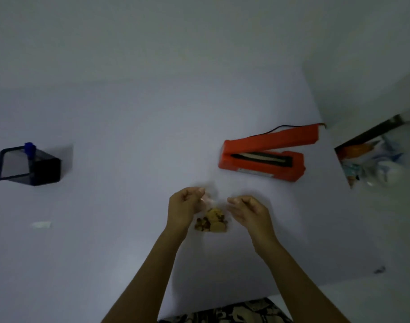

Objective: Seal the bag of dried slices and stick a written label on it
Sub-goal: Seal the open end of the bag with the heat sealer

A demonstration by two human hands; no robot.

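— Bag (212, 212), clear plastic, holding dried slices (212, 222): where is it?

— On the white table (129, 136), near the front edge, between the two hands. Slices are heaped in its lower part; the upper part is too faint to trace.

— State of each grip?

— Left hand (184, 209): fingers curled, thumb and fingertips pinched on the bag's upper left edge. Right hand (247, 212): fingers curled beside the bag's right edge; contact with the plastic cannot be told through the blur.

— Other items, working outward?

— Orange heat sealer (264, 157), lid raised, beyond the right hand, black cord at its back. Small white label (41, 224), flat on the table, well left of the hands. Black pen holder (28, 165), far left, with a blue-capped pen (30, 149) standing in it.
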